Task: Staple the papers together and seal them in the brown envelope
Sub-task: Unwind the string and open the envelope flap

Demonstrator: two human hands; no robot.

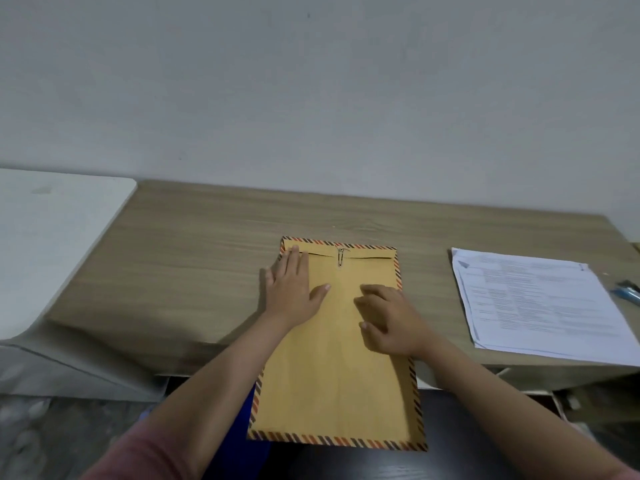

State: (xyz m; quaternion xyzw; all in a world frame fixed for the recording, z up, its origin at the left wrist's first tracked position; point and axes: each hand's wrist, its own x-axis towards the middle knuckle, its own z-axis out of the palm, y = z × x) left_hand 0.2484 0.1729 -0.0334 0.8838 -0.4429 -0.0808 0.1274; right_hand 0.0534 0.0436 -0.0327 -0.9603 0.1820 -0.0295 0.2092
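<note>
A brown envelope (337, 372) with a striped border lies lengthwise on the wooden desk (194, 258), its near end hanging over the front edge. Its flap is folded down at the far end, with a metal clasp (341, 257) at the middle. My left hand (294, 289) lies flat, fingers spread, on the envelope's upper left corner. My right hand (389, 320) rests on the right side of the envelope, fingers loosely curled. A stack of printed white papers (540, 306) lies on the desk to the right, apart from both hands.
A blue object (627, 292), partly cut off, lies beyond the papers at the desk's right edge. A white unit (52, 244) stands against the desk's left side. A plain wall rises behind. Dark furniture sits under the desk front.
</note>
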